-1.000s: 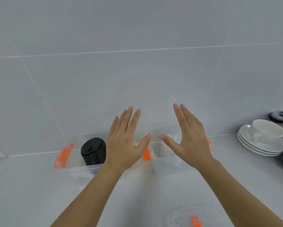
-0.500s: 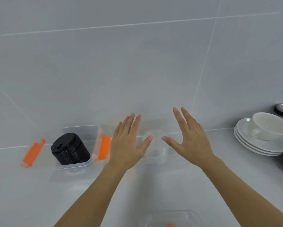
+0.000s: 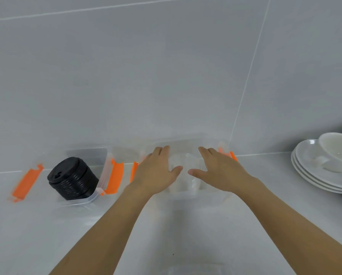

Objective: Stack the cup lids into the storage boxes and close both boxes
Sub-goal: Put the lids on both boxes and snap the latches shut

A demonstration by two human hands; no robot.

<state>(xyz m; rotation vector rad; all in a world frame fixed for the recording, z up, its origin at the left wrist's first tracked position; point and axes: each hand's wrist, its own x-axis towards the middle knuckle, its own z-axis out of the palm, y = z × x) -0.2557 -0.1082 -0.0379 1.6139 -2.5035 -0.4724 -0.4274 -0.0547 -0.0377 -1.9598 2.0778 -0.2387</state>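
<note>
Hands (image 3: 156,171) lowered over clear box (image 3: 188,197) (saucers (image 3: 312,175) right).

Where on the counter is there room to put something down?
Bare counter lies in front of the left box, and more between the right hand and the saucer stack. Along the wall it is crowded: both boxes, orange clips, and the left hand.

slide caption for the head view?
Both open hands, left and right, reach over the right clear box; black lids fill the left box.
</note>
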